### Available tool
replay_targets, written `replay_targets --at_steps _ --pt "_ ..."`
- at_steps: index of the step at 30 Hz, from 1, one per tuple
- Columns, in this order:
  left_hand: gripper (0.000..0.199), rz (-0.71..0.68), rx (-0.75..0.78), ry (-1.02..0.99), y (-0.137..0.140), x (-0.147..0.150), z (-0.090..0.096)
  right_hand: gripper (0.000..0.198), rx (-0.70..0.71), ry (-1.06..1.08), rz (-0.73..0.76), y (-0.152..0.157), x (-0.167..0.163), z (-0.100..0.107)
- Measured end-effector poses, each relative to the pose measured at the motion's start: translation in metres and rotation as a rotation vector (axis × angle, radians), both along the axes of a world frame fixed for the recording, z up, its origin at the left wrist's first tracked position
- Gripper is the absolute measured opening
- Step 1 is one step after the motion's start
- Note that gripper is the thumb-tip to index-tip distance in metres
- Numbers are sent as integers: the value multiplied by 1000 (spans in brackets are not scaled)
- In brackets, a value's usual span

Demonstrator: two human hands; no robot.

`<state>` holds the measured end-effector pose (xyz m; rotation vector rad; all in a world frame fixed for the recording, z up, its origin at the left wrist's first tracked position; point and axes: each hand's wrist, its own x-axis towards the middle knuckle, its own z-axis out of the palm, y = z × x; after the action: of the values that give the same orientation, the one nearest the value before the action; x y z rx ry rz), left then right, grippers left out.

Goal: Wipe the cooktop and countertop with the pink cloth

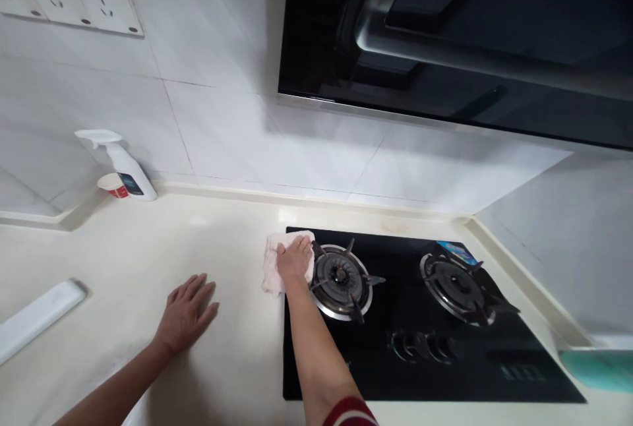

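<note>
A pale pink cloth (273, 266) lies across the left edge of the black gas stove (390, 281), partly on the stove and partly on the counter. My right hand (295, 258) presses down on this cloth and has hold of it, beside the left burner (340, 275). Under the palm, part of the cloth is hidden. To the left, my left hand (185, 314) rests on the cream countertop (237, 340) with its fingers spread and nothing in it.
A white spray bottle (127, 167) and a small red-and-white cup (113, 183) stand in the back left corner. A long white object (42, 317) lies at the left. The dark range hood (445, 37) overhangs the stove. Something green (601, 368) sits at the right edge.
</note>
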<state>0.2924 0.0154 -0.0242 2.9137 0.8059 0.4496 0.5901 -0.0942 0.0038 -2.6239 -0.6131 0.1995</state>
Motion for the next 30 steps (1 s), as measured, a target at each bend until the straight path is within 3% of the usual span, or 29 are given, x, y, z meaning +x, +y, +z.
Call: replay_targets --at_steps 3,10,17,20,26,30 --pt "49 1 1 11 -1 0 1 80 1 0 -8 -2 -4 1" --pt "50 2 2 14 -1 1 1 82 24 -18 35 -28 -51 -8" --pt "48 8 5 14 -3 2 5 86 49 7 -66 1 -9 -5" --pt "48 5 -3 5 -4 2 4 87 46 -2 -41 -2 -18 -7" --pt "47 7 -6 0 -2 2 1 82 28 -33 160 -48 -81 -12" --pt "46 6 -9 -2 0 2 1 77 53 -82 313 -94 -101 -15"
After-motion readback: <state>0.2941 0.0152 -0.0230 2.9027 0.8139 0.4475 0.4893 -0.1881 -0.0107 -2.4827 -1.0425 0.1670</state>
